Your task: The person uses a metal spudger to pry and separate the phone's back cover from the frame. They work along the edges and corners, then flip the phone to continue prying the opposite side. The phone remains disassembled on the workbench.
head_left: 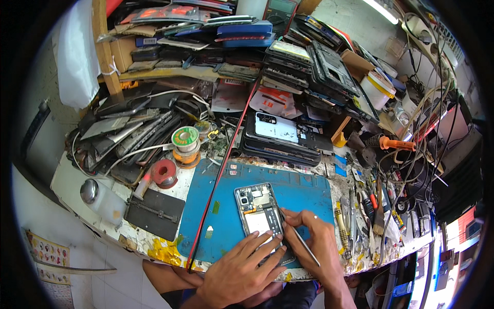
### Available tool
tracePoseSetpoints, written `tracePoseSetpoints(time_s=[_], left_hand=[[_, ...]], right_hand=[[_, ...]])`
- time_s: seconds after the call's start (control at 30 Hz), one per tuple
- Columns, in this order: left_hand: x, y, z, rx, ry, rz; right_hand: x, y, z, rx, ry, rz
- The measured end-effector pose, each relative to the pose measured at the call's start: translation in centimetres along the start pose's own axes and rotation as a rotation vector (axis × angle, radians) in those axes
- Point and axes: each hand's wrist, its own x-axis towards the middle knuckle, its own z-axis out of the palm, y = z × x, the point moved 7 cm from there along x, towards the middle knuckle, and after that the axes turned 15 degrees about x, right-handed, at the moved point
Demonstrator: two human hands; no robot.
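An opened smartphone [263, 195] lies on a blue work mat [309, 193], its back cover off. Its circuit board and camera lenses show at the far end, and a pale battery [257, 220] fills its middle. My left hand [242, 270] rests flat over the near part of the phone, fingers stretched out and hiding that end. Pinched in my right hand [318, 242] is a thin silvery stick-like tool [307, 250]. The fingertips are at the phone's right edge; the tool's working tip is hidden, so its exact kind cannot be told.
Solder spools [186, 138] and a bottle with a metal cap [95, 198] stand left. Stacked phones [280, 147] lie beyond the mat, hand tools [352, 226] at right. A red-and-black cable [222, 167] crosses the mat's left side. Piled phone parts [128, 136] crowd the back left.
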Motion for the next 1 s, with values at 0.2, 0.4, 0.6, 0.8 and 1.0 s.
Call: tracePoseSetpoints(time_s=[0.2, 0.4, 0.6, 0.8, 1.0], left_hand=[[0.0, 0.0, 0.0, 0.015, -0.01, -0.003], [0.0, 0.0, 0.0, 0.018, -0.013, -0.002], [0.1, 0.0, 0.1, 0.001, -0.03, -0.008], [0.1, -0.1, 0.1, 0.0, -0.036, -0.014], [0.2, 0.0, -0.1, 0.016, -0.033, 0.004]], right_hand=[[0.1, -0.1, 0.0, 0.053, 0.003, -0.03], [-0.1, -0.3, -0.1, 0.094, 0.023, -0.051], [0.6, -0.8, -0.1, 0.019, -0.039, -0.105], [1.2, -1.0, -0.4, -0.019, -0.103, -0.034], [1.7, -1.0, -0.5, 0.039, -0.102, 0.004]])
